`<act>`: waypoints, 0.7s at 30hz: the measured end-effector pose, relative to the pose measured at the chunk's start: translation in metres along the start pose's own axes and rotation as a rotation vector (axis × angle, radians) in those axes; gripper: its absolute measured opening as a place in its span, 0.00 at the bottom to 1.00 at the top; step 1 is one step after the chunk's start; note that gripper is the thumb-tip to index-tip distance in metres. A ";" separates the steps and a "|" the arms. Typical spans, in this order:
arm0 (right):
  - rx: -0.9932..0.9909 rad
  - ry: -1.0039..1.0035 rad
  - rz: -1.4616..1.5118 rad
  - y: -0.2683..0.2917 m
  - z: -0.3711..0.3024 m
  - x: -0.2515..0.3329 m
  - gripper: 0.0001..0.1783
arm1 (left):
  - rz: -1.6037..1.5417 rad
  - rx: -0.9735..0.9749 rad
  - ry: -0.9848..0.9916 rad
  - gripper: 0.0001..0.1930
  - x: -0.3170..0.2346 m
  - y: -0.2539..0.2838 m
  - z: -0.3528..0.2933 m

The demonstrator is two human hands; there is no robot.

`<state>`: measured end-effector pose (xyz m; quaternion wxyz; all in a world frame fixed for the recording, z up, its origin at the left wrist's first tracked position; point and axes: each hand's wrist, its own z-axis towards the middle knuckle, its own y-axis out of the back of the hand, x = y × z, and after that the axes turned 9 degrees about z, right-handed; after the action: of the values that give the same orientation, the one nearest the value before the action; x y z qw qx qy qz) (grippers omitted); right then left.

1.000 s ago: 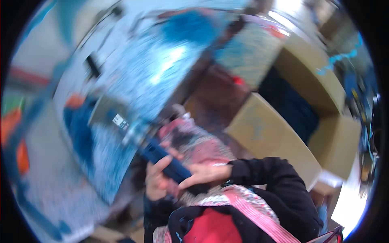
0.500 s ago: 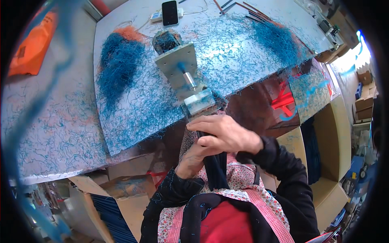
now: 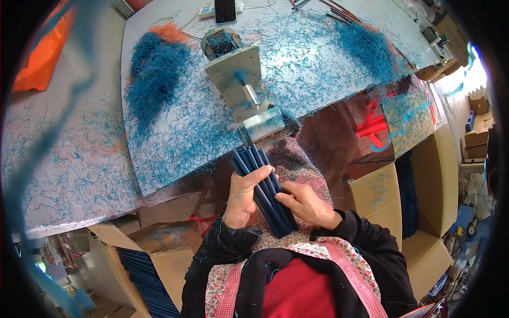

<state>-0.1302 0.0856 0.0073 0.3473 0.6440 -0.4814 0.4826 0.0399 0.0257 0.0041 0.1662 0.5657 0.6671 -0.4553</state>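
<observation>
A bundle of slim dark blue rods [image 3: 269,199] is in my hands in front of my apron, slanting with its upper ends to the left, just below the table edge. My left hand [image 3: 244,193] wraps the bundle from the left, its thumb across the top. On the other side, my right hand [image 3: 310,205] grips the bundle's right flank with bent fingers. Whether the rod ends are hollow is too small to tell. Just beyond them stands a small motor-driven machine [image 3: 231,68] with a metal spindle [image 3: 251,97] aimed at a pale block [image 3: 263,125].
Blue shavings cover the white table [image 3: 297,74], heaped in a left pile [image 3: 156,69] and a right pile [image 3: 368,53]. A phone [image 3: 225,10] lies at the back. Cardboard boxes with dark blue rods [image 3: 146,281] stand low left and at right [image 3: 407,196].
My right hand has come down from the top of the bundle to its right side. The bundle is now lower and tilted, its upper ends uncovered. The view has shifted slightly.
</observation>
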 end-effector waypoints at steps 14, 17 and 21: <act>-0.241 0.431 -0.102 -0.001 0.018 -0.004 0.09 | -0.009 -0.031 -0.019 0.23 0.004 0.003 -0.004; -0.229 0.060 0.209 0.015 0.035 0.017 0.12 | -0.017 -0.069 -0.022 0.23 -0.009 -0.001 -0.005; -0.050 -0.138 0.631 0.016 0.043 0.031 0.15 | -0.055 0.000 0.099 0.24 -0.002 0.007 -0.006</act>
<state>-0.1310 0.0332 0.0240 0.1628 0.4856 -0.6912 0.5098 0.0483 0.0294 0.0060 0.1205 0.5690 0.6896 -0.4314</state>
